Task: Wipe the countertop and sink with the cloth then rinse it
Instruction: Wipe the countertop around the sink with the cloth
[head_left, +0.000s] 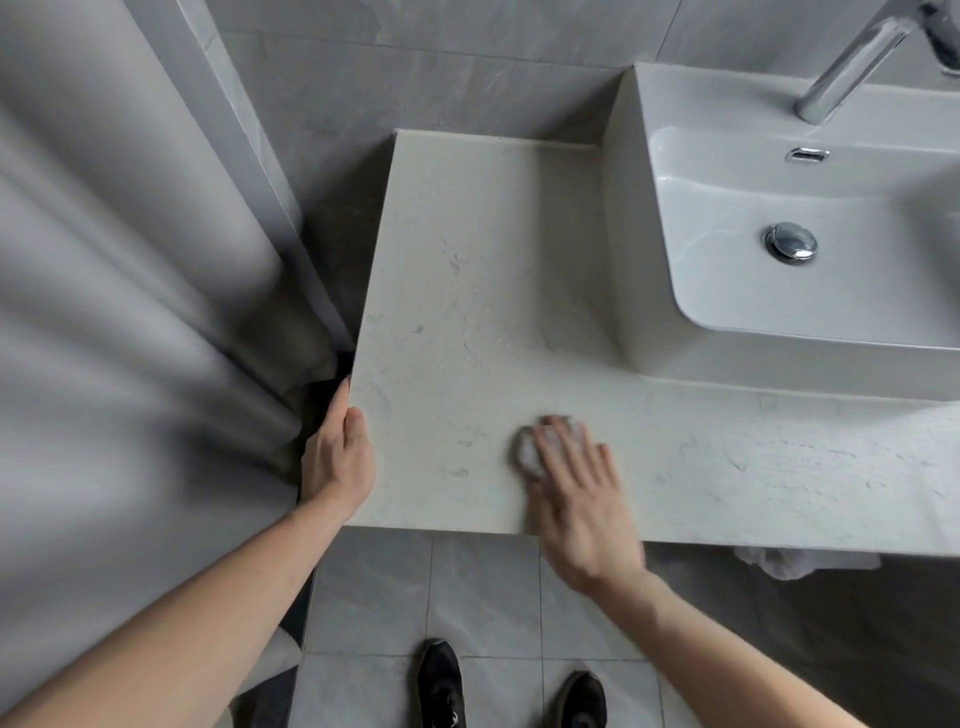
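From the head camera, the countertop (467, 291) is a pale, stone-like slab with faint veins and a matte face, cut square at its front and left edges. Beads and smears of water lie near its middle. The cloth (531, 451) is a small, whitish, crumpled wad near the front edge, blurred and mostly covered. The right hand (579, 499) lies flat over it with straight, slightly spread fingers pressing down; the wrist hangs out past the front edge. The left hand (337, 457) grips the left edge close to the front-left corner, thumb on top of the slab and fingers curled down over its side.

The sink (644, 234) is a glossy white rectangular basin with rounded inner corners, standing on the right part of the countertop; its tall left wall rises from the slab. Inside are a chrome drain plug (790, 242) and a chrome overflow slot (807, 155). A chrome faucet (852, 67) slants over the back rim.

A grey curtain (119, 291) hangs in soft folds just beside the left edge, close to the left hand. Grey tiles cover the wall behind and the floor (483, 592) below, where two black shoes (440, 680) stand. A white fabric (805, 561) shows under the front edge on the right.

Bare slab runs from the cloth back to the wall and right along the sink's front.
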